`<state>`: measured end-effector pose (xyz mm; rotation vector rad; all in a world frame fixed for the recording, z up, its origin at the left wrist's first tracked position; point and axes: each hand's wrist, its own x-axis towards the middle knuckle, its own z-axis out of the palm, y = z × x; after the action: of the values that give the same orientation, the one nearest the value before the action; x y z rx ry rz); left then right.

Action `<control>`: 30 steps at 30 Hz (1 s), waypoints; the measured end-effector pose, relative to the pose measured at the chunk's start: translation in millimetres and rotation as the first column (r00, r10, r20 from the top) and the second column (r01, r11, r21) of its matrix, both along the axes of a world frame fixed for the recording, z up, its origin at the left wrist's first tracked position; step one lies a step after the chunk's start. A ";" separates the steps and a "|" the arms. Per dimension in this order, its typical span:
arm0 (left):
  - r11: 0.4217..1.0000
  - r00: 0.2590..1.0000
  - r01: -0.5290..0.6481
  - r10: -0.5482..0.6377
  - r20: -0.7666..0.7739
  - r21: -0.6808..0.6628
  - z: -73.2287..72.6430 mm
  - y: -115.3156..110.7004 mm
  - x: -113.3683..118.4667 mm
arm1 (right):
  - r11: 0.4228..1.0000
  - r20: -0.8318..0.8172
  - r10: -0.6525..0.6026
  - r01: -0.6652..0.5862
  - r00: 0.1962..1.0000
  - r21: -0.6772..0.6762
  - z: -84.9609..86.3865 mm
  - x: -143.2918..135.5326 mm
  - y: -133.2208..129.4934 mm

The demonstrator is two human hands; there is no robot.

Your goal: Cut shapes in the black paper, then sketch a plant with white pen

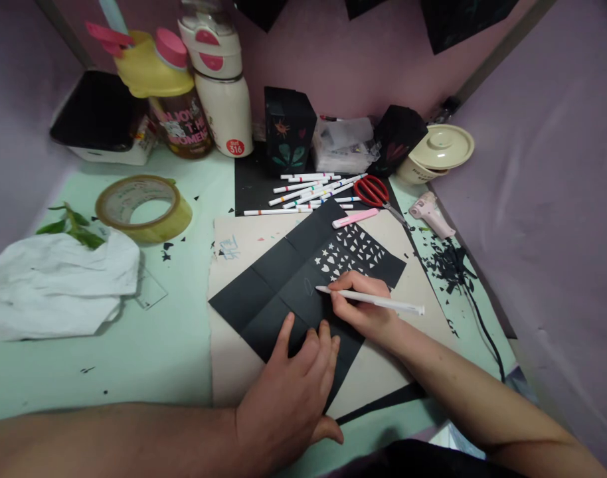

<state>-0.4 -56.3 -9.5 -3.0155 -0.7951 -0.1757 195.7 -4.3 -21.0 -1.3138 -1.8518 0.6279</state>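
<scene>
Pinched in my right hand [360,307], the white pen [370,301] marks the black paper [283,285]; my left hand [288,392] lies flat, open, pinning its near edge steady.

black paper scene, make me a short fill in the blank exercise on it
1. The right hand holds a white ____ over the black paper.
2. The left hand lies ____ on the paper's near edge.
3. The scissors have ____ handles.
4. The tape roll lies to the ____ of the paper.

Missing words: pen; flat; red; left
</scene>
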 end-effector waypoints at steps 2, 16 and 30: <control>1.000 1.000 0.000 0.000 0.000 0.004 -0.2 0.2 0.2 | 1.000 0.027 -0.024 0.024 0.999 0.003 0.5 0.1 -0.1; 1.000 1.000 0.000 0.000 0.018 0.018 -0.3 -0.3 1.0 | 0.991 0.045 -0.131 0.129 0.990 0.032 1.6 -0.1 -1.3; 1.000 1.000 -0.003 0.002 0.013 0.022 0.0 0.9 2.1 | 0.995 0.040 -0.101 0.100 0.994 0.021 2.6 0.7 -3.7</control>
<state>1.7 -55.4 -9.5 -2.9953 -0.7923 -0.2022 196.5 -8.0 -18.4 -1.4076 -1.8074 0.5319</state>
